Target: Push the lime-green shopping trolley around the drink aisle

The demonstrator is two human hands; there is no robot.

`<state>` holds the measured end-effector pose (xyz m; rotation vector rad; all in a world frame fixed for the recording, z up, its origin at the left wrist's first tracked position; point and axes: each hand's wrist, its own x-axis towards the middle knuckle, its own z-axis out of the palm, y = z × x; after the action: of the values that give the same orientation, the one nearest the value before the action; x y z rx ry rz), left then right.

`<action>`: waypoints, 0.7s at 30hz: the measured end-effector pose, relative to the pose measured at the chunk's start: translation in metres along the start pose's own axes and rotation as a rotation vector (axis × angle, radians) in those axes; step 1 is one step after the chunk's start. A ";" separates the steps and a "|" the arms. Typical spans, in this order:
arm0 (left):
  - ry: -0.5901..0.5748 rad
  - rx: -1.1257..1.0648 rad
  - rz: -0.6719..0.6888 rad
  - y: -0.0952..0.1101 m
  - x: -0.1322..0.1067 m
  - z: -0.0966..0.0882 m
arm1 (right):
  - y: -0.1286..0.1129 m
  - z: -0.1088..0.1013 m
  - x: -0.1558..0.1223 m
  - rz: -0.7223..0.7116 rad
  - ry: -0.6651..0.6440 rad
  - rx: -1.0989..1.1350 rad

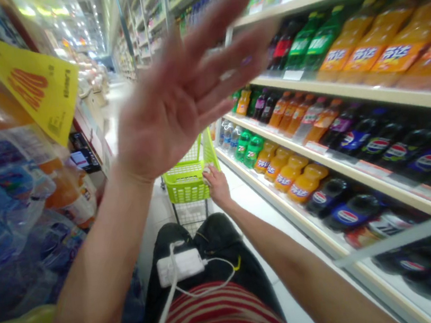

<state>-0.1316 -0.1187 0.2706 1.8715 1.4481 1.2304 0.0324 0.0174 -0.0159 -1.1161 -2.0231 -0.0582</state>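
My left hand (184,85) is raised in front of me in a shop aisle, palm toward me, fingers stretched and spread toward the drink shelves; it holds nothing and is blurred by motion. My right hand (215,181) reaches forward and low, fingers closed on the rim of a lime-green shopping cart (186,181) that stands in the aisle ahead. A white power pack with a cable (180,265) lies against my dark trousers below.
Shelves (350,92) on the right carry rows of orange, green and dark soda bottles (372,48). On the left are wrapped bottle packs (14,211) and a yellow price sign (38,95). The pale tiled aisle floor (253,199) runs ahead past the cart.
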 end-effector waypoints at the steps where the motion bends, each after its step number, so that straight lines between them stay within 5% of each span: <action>1: -0.058 -0.059 0.097 -0.011 -0.002 0.017 | 0.005 -0.002 0.000 0.024 -0.002 -0.031; 2: -0.093 -0.020 0.114 -0.029 -0.004 0.034 | 0.009 -0.004 -0.001 0.044 -0.017 -0.058; 6: -0.176 0.721 -0.227 -0.136 -0.018 0.088 | 0.003 0.005 -0.004 0.024 -0.131 -0.073; 10: -0.370 0.999 -0.284 -0.212 -0.034 0.101 | -0.026 0.021 -0.001 -0.108 -0.243 -0.027; 14: -0.340 1.084 -0.283 -0.222 -0.037 0.099 | -0.034 0.015 0.004 -0.187 -0.279 -0.053; 21: -0.337 1.037 -0.322 -0.225 -0.034 0.097 | -0.002 -0.019 0.008 0.073 -0.240 -0.191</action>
<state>-0.1638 -0.0605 0.0322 2.1191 2.2749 -0.0799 0.0405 0.0138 0.0029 -1.3709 -2.2219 -0.0849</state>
